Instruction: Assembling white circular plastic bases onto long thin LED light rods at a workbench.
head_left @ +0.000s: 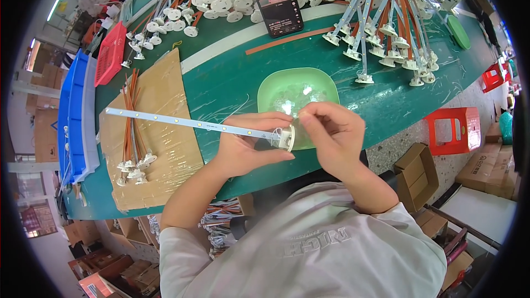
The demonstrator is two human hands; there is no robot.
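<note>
Green desk [221, 85] stretched across the workroom, with a cardboard sheet [165, 88] on its left. Between thumb and fingers, the left hand [243, 146] gripped the base end of an LED strip [182, 121], which jutted left above a strip bundle [131, 94]. Its white round base [288, 138] faced the right hand [339, 135], whose thumb and forefinger were pressed together near the rim; whether they pinched something small, I couldn't tell. Just beyond stood a green bowl [268, 84]. With 1 end unsupported, a slackening grip could have let the strip dip and snag
</note>
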